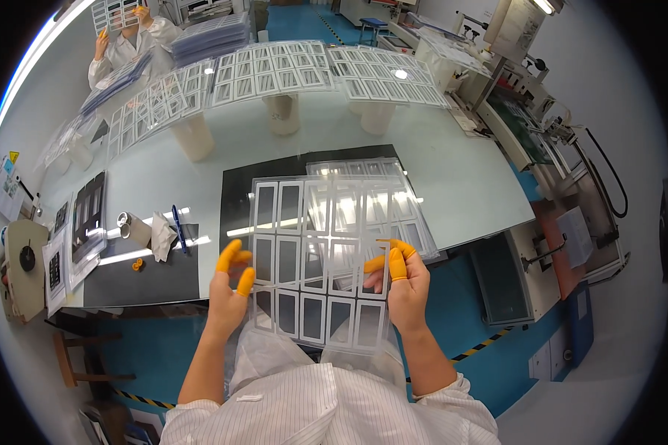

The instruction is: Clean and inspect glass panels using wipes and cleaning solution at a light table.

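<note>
A clear plastic sheet (315, 293) with rows of white-outlined rectangular windows is in front of me, its near end reaching past the table edge over my lap. My right hand (408, 285), with orange finger cots, is closed at the sheet's right edge, thumb on one side and fingers partly seen through the plastic. Beside the left edge is my left hand (231, 285), also in orange cots, its thumb and fingers apart with nothing visible between them. Under and beyond this sheet, a second windowed sheet (416, 222) lies askew on a black mat (237, 182).
Windowed sheets (274, 70) rest on white cylindrical containers (283, 115) along the far side. At left are a roll (133, 228), crumpled tissue (163, 237), a blue pen (179, 228) and loose orange finger cots (138, 264). Another person (130, 48) holds up a sheet. Machinery (527, 111) stands at right.
</note>
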### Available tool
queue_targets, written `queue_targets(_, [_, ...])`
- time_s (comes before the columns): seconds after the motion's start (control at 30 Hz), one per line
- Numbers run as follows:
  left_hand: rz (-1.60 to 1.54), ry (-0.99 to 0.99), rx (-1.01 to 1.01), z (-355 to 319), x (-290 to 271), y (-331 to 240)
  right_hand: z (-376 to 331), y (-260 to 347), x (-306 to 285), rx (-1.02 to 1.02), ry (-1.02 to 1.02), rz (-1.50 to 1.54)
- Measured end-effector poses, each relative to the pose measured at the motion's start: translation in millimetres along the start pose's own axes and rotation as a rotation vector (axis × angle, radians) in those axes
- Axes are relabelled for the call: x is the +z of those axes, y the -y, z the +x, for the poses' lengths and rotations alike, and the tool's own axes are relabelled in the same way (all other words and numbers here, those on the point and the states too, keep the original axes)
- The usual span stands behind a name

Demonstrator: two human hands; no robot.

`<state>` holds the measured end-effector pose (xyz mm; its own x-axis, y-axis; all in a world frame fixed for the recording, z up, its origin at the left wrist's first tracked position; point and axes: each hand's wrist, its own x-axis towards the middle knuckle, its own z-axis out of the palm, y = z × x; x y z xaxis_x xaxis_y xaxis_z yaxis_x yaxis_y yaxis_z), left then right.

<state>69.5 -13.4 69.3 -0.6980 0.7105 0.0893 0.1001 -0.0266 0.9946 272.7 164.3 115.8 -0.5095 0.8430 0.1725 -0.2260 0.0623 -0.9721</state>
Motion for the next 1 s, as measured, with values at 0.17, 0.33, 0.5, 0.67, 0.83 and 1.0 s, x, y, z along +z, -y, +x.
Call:
queue_targets(0.17, [0.505, -0.183, 0.613, 31.1, 19.3, -71.9, -19.5, 4.4, 8.9, 0.017, 0.128, -0.121])
queue_targets(0.33, [0.727, -0.133, 0.931, 47.6, 70.6, -100.8, -40.2, 14.2, 25.0, -0.034, 0.23, -0.235])
queue_targets(0.5, [0.905, -0.173, 0.937, 37.2, 79.2, -88.2, -47.3, 15.6, 25.1, -0.103, 0.255, -0.26])
queue_targets(0.67, [0.919, -0.131, 1.109, 38.7, 75.4, -87.0, -51.1, 15.5, 22.8, -0.116, 0.257, -0.309])
queue_targets(0.83, [0.812, -0.019, 1.061, 60.3, 69.3, -102.2, -49.7, 15.0, 21.6, -0.133, 0.257, -0.332])
queue_targets(1.0, [1.011, 0.078, 1.243, 67.6, 70.1, -102.4, -50.2, 17.6, 16.7, -0.128, 0.289, -0.405])
